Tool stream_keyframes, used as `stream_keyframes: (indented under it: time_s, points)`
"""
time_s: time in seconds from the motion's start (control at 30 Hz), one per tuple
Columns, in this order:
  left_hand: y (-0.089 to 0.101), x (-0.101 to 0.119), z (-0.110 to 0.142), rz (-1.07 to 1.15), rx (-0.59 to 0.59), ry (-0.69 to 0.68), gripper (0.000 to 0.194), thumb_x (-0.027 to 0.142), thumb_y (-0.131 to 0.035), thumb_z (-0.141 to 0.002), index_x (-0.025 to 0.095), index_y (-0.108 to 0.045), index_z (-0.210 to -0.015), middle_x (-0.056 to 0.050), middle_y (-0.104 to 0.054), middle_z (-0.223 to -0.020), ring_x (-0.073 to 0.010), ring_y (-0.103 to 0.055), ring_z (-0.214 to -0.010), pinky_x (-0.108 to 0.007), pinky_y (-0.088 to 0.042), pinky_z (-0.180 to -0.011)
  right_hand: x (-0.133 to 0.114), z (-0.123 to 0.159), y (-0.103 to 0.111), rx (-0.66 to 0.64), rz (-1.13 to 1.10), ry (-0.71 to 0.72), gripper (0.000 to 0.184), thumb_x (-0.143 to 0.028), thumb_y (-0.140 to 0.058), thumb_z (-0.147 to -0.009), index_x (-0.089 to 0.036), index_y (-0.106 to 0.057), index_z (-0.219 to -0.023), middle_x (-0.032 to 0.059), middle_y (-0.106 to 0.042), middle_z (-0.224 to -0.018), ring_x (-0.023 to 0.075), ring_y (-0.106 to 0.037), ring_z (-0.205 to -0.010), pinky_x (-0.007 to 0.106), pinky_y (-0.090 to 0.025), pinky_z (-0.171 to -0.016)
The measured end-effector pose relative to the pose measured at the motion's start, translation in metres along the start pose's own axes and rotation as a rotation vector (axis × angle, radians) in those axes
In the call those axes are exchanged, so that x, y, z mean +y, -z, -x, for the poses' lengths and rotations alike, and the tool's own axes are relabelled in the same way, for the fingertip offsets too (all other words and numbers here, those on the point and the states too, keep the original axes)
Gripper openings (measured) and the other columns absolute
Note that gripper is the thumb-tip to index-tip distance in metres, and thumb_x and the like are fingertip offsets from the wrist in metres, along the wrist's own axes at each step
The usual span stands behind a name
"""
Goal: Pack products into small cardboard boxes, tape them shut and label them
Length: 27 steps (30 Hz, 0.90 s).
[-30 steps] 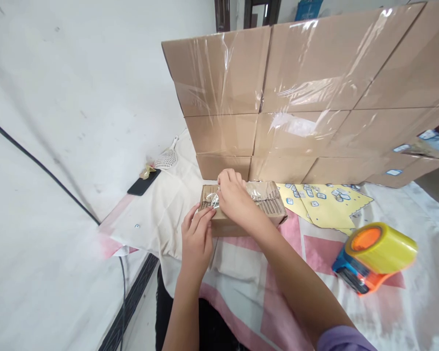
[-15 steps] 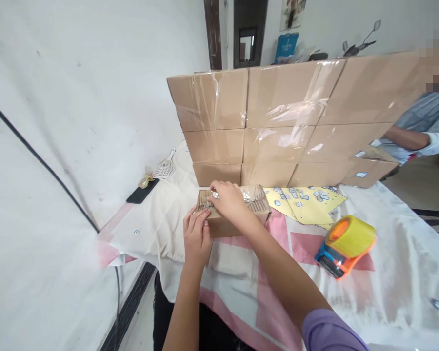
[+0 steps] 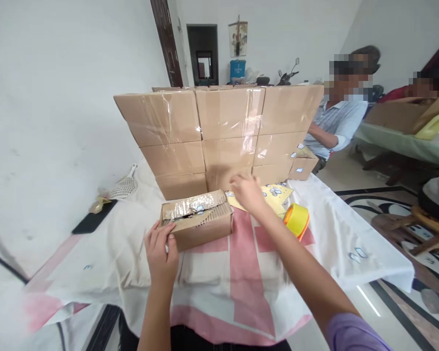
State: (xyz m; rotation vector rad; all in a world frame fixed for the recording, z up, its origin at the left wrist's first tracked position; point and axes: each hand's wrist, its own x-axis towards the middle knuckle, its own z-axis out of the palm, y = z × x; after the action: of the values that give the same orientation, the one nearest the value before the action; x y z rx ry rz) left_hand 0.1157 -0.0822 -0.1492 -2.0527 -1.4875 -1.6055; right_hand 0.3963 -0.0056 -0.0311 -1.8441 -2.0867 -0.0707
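A small cardboard box (image 3: 201,229) lies on the cloth-covered table, with shiny clear tape and torn, ridged cardboard along its top. My left hand (image 3: 162,246) grips its left front corner, fingers over the upper edge and thumb against the front. Lifted to the right of the box is my right hand (image 3: 247,192), above the yellow sheets (image 3: 278,195) that carry small blue-edged stickers. Its fingers look bent, but blur hides whether they hold anything. A yellow tape roll (image 3: 297,219) in an orange dispenser sits beyond my right forearm.
A wall of taped cardboard boxes (image 3: 227,117) stands along the table's back. To the left lie a black phone-like slab (image 3: 94,217) and a white perforated scoop (image 3: 124,187). Loose stickers (image 3: 357,254) dot the tablecloth at right. A co-worker (image 3: 338,122) is behind the boxes.
My right hand has left the top of the small box and moved right, over the yellow sheets. My left hand stays on the box corner. The view has swung to the right.
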Motion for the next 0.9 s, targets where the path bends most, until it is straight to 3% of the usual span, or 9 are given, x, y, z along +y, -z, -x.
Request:
stream_keyframes:
  time_s: [0.07, 0.13, 0.23, 0.37, 0.47, 0.53, 0.7, 0.9]
  points:
    - [-0.004, 0.001, 0.001, 0.006, 0.039, 0.002, 0.025, 0.017, -0.047, -0.099, 0.017, -0.066, -0.114, -0.013, -0.071, -0.114, -0.0295, -0.051, -0.135, -0.051, -0.039, -0.114, 0.056, -0.006, 0.013, -0.081, 0.057, -0.105, 0.032, -0.016, -0.044, -0.100, -0.016, -0.067, -0.122, 0.0158, -0.068, -0.128, 0.0292, -0.060, -0.119, 0.039, -0.042, -0.098]
    - [-0.010, 0.003, 0.001, 0.008, 0.097, 0.004, 0.025, 0.017, -0.046, -0.099, 0.017, -0.066, -0.113, -0.013, -0.070, -0.112, -0.0302, -0.052, -0.134, -0.052, -0.039, -0.114, 0.100, -0.016, 0.019, -0.202, 0.085, -0.116, 0.034, -0.010, -0.044, -0.098, -0.015, -0.068, -0.122, 0.0141, -0.071, -0.124, 0.0251, -0.065, -0.112, 0.033, -0.046, -0.092]
    - [-0.015, 0.004, -0.001, 0.008, 0.128, 0.020, 0.024, 0.018, -0.045, -0.099, 0.018, -0.066, -0.110, -0.012, -0.070, -0.110, -0.0304, -0.053, -0.133, -0.053, -0.039, -0.114, 0.134, -0.032, 0.008, -0.429, 0.101, -0.055, 0.036, -0.004, -0.054, -0.093, -0.020, -0.072, -0.119, 0.0078, -0.073, -0.122, 0.0198, -0.068, -0.110, 0.026, -0.048, -0.089]
    - [-0.012, 0.003, -0.001, 0.005, 0.064, 0.039, 0.024, 0.021, -0.045, -0.100, 0.019, -0.065, -0.112, -0.012, -0.070, -0.112, -0.0311, -0.052, -0.135, -0.054, -0.038, -0.114, 0.138, -0.035, -0.025, -0.652, 0.138, -0.014, 0.034, -0.006, -0.069, -0.087, -0.021, -0.072, -0.118, 0.0075, -0.071, -0.124, 0.0221, -0.067, -0.112, 0.034, -0.052, -0.094]
    - [-0.007, 0.003, 0.001, -0.031, 0.003, 0.050, 0.023, 0.024, -0.048, -0.099, 0.019, -0.063, -0.115, -0.013, -0.069, -0.115, -0.0328, -0.048, -0.138, -0.055, -0.037, -0.114, 0.133, -0.031, -0.043, -0.719, 0.173, -0.004, 0.020, -0.021, -0.072, -0.092, -0.016, -0.070, -0.112, 0.0072, -0.070, -0.120, 0.0227, -0.067, -0.107, 0.043, -0.054, -0.095]
    - [-0.004, 0.004, 0.003, -0.058, -0.030, 0.047, 0.024, 0.026, -0.049, -0.099, 0.018, -0.062, -0.118, -0.014, -0.067, -0.117, -0.0341, -0.046, -0.140, -0.054, -0.036, -0.114, 0.131, -0.030, -0.046, -0.731, 0.198, -0.003, 0.014, -0.026, -0.072, -0.094, -0.015, -0.070, -0.103, 0.0061, -0.071, -0.112, 0.0217, -0.067, -0.103, 0.044, -0.054, -0.095]
    - [-0.001, 0.006, 0.006, -0.067, -0.042, 0.018, 0.026, 0.027, -0.051, -0.099, 0.017, -0.060, -0.121, -0.016, -0.066, -0.120, -0.0351, -0.045, -0.141, -0.053, -0.037, -0.113, 0.130, -0.035, -0.027, -0.619, 0.199, 0.030, 0.004, -0.015, -0.065, -0.094, -0.015, -0.068, -0.097, 0.0077, -0.071, -0.105, 0.0205, -0.066, -0.098, 0.034, -0.050, -0.088]
    - [0.004, -0.008, 0.004, -0.070, -0.039, 0.012, 0.027, 0.030, -0.054, -0.098, 0.017, -0.061, -0.121, -0.016, -0.067, -0.121, -0.0363, -0.048, -0.139, -0.056, -0.037, -0.113, 0.115, -0.033, -0.005, -0.444, 0.127, 0.042, 0.026, -0.010, -0.047, -0.099, -0.016, -0.065, -0.116, 0.0088, -0.074, -0.112, 0.0178, -0.067, -0.102, 0.023, -0.045, -0.080]
